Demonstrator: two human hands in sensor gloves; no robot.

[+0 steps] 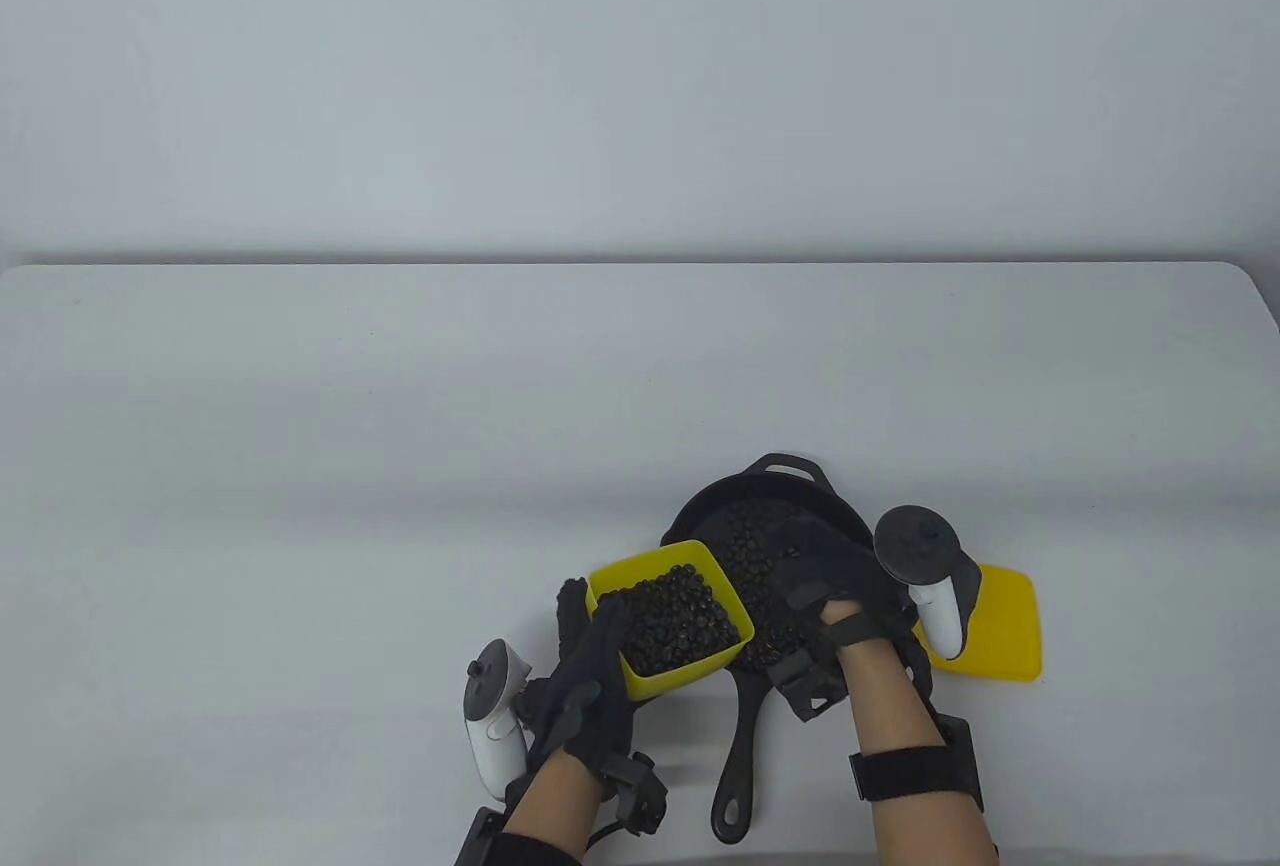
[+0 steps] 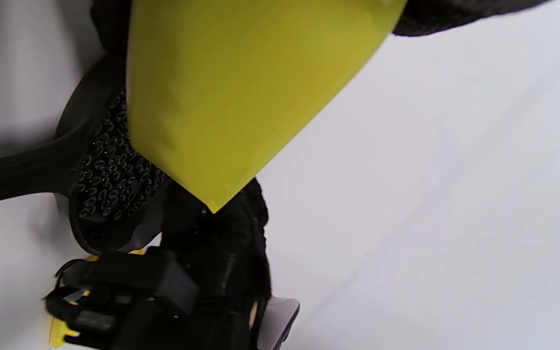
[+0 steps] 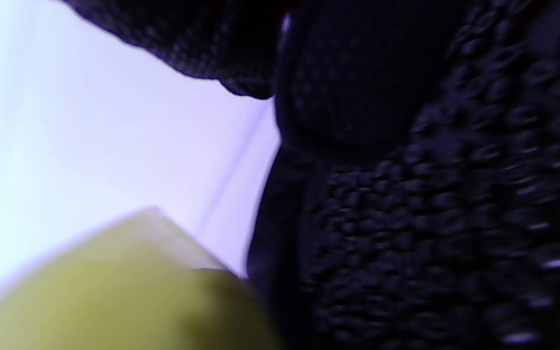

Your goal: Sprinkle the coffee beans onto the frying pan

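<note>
**Loose beans, light tub, heavy pan**

The black cast-iron frying pan (image 1: pixel 770 546) sits on the white surface (image 1: pixel 400 466), already holding dark coffee beans (image 1: pixel 745 556). Just left of the pan, the left hand (image 1: pixel 590 666) grips the yellow square plastic tub (image 1: pixel 670 621) of beans by its near wall; it looks light, thin and smooth, so a firm wall grip seems best. Right hand (image 1: pixel 830 596) hovers over the pan, its closure hidden. A yellow flat lid (image 1: pixel 1000 626) lies right of the pan.

One black frying pan (image 1: pixel 790 506) sits on the table; everything else is counted around it. One yellow box (image 1: pixel 668 618) of coffee beans (image 1: pixel 675 618) overlaps its left edge. One yellow lid (image 1: pixel 1000 626) lies to its right. Two gloved hands: left hand (image 1: pixel 585 676) beside the box, right hand (image 1: pixel 825 586) over the pan. Beans in the pan are too many to count
</note>
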